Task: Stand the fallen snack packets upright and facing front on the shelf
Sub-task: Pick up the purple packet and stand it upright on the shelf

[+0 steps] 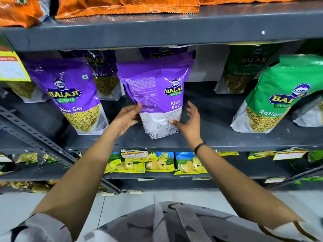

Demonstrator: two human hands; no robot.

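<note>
Left hand [126, 117] is pinching the purple Aloo Sev plastic packet [157, 91] near the grey metal shelf [227, 137] front edge, while right hand [187, 121] fingers are spreading, thumb touching.

— What stands on the grey metal middle shelf [218, 137]?

— At its centre, the purple plastic Aloo Sev packet with printed text panel [157, 91], upright near the front edge, between the left hand [126, 117] and the right hand [187, 122].

— And beside it?

— To the left, a purple Aloo Sev packet with a clear window [70, 95], leaning. Behind and between those two, another purple packet at the back [104, 74]. At far right, a green Ratlami Sev packet [279, 95] in front, with a second green packet at the back [243, 70] behind it.

— Above and below?

— Orange foil packets [125, 6] lie on the shelf above; yellow chip packets [157, 163] lie flat on the shelf below.
</note>
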